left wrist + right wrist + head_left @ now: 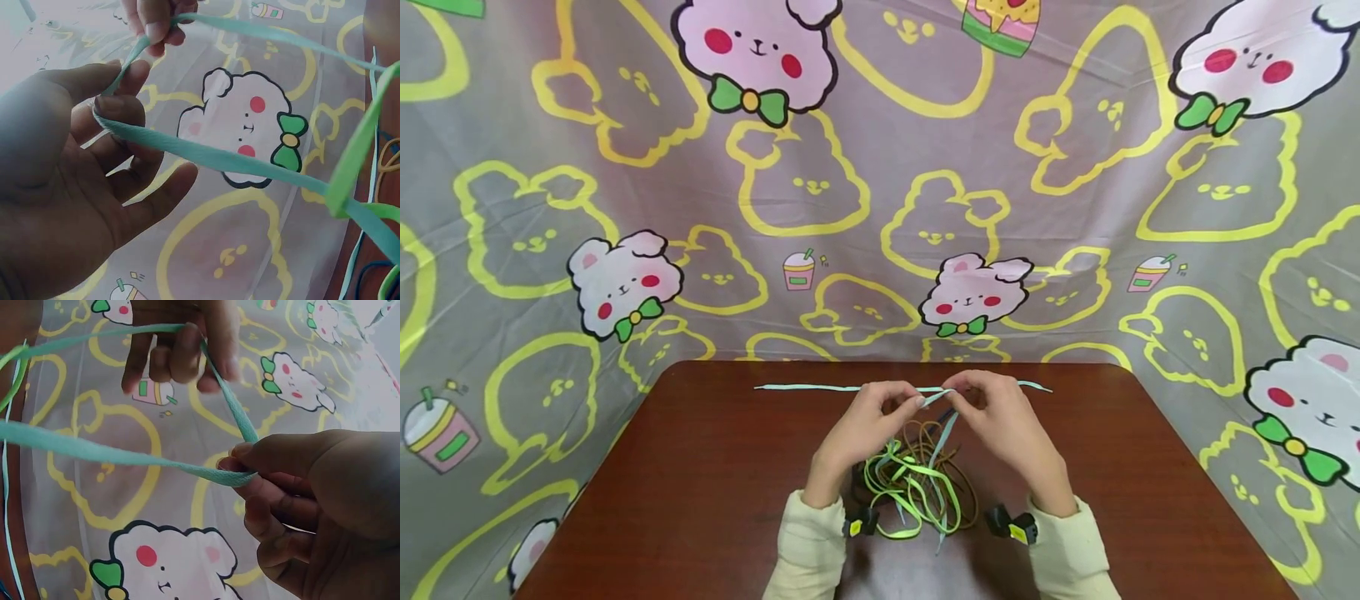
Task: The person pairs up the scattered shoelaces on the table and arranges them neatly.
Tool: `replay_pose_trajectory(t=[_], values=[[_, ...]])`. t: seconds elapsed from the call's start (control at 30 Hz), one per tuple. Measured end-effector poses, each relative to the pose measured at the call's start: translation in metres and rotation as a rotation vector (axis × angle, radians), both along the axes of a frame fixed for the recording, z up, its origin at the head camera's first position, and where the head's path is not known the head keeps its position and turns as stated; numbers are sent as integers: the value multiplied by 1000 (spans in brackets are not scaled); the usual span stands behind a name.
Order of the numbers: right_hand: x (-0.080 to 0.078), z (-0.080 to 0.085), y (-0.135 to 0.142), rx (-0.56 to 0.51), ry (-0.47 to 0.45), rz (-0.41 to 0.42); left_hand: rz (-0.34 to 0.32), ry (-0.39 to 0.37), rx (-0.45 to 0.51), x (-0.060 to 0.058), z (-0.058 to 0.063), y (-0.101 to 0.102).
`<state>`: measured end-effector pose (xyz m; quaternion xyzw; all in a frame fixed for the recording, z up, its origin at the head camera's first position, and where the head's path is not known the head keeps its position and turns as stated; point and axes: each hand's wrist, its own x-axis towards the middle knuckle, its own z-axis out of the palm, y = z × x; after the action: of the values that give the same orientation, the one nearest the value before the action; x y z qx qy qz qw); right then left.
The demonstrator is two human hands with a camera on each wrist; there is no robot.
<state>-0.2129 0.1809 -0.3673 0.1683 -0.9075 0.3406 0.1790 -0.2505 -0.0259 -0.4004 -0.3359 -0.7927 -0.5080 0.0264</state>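
Observation:
Between thumb and fingertips, my left hand [871, 421] pinches a flat light-teal shoelace [219, 159]. A short way to the right, my right hand [1009, 414] pinches the same lace, and a short stretch runs between the two. From both hands the lace hangs down in long strands toward a tangled pile below. Lime-green laces [359, 150] and brown laces [976, 498] make up much of that pile on the table, beneath the hands. Behind the hands, another pale-teal lace [808, 387] lies stretched out sideways, its middle partly hidden by them.
The dark reddish-brown table [715, 483] has a patterned cloth [880, 250] hanging behind it and along both sides. Small black devices with yellow marks sit at both wrists. Something dark blue shows among the laces in the left wrist view.

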Motion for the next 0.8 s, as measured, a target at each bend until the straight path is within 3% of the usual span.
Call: replay_pose_trajectory(t=[0.37,0.6,0.8], values=[[3,4,17,-28,27,-4,133,55,35,2,8,-13],[3,6,27,-55,54,-29,178,74,116,4,11,-18],[3,6,34,-60,71,-53,202,54,115,4,13,-26]])
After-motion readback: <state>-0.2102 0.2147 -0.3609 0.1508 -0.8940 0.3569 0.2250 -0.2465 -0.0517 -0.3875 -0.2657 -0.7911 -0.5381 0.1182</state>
